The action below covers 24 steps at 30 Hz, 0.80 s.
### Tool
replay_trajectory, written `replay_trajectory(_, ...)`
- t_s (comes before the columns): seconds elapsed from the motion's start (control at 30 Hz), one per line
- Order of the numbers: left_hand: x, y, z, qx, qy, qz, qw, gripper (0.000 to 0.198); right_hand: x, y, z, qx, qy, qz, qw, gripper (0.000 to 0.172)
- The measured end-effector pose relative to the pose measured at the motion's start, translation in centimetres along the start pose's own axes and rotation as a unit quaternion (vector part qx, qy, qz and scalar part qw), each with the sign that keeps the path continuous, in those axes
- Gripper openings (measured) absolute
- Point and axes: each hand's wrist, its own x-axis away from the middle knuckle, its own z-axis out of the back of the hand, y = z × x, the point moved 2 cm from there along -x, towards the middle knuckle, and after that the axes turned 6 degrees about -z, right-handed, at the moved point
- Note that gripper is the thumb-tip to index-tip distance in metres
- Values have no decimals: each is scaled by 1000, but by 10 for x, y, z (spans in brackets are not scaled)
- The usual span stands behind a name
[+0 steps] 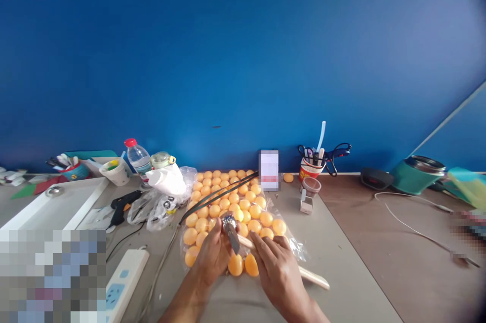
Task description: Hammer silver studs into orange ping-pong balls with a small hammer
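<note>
My left hand [213,254] is closed round a small shiny silver ball [228,220] held above a clear bag of orange table-tennis balls [228,206]. My right hand [276,266] pinches a grey blade-like tool [232,238] whose tip meets the silver ball. A flat wooden stick [313,277] lies under my right hand, pointing right. Both hands hover over the near end of the bag.
A black glue gun [123,202], plastic bags, a water bottle [137,157] and cups sit at the left. A white power strip [127,277] lies near left. A red cup of scissors [310,167] and a small jar [311,186] stand behind; a green pot [416,174] far right.
</note>
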Motion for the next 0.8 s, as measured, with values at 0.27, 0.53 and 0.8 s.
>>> replay_trajectory(0.27,5,5,-8,5,-81,-27,996,44,-3,2,5,9,-4,-7,1000,29)
replay_trajectory(0.53,3,6,-6,32,-101,-21,994,41,-3,4,4,6,-9,-10,1000,28)
replay_trajectory(0.8,5,9,-8,10,-86,-23,996,48,-2,2,4,11,-27,-24,999,28)
